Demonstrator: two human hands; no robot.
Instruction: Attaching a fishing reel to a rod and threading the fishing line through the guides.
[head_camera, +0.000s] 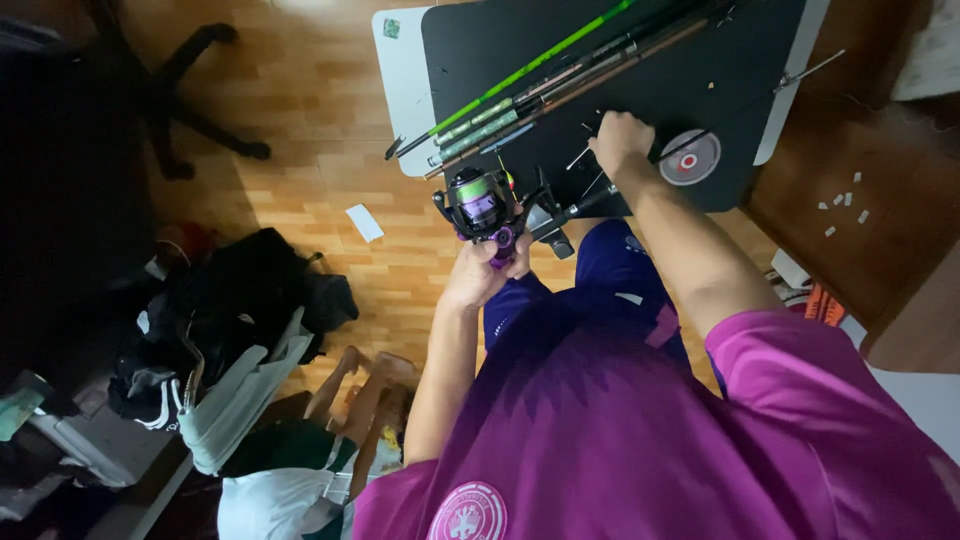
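My left hand (487, 268) grips a black and purple fishing reel (484, 203) with green line on its spool, held just off the near edge of the black table mat (640, 90). My right hand (618, 140) rests on the mat, fingers curled around a thin metal part by the reel's rod end; what it pinches is too small to tell. Several fishing rods (540, 95), one bright green, lie diagonally across the mat beyond both hands.
A round spool with a red centre (689, 158) lies right of my right hand. An office chair base (190, 90) stands on the wooden floor at left. Bags and clothes (230, 330) are heaped lower left. Small white bits (845, 205) dot the floor at right.
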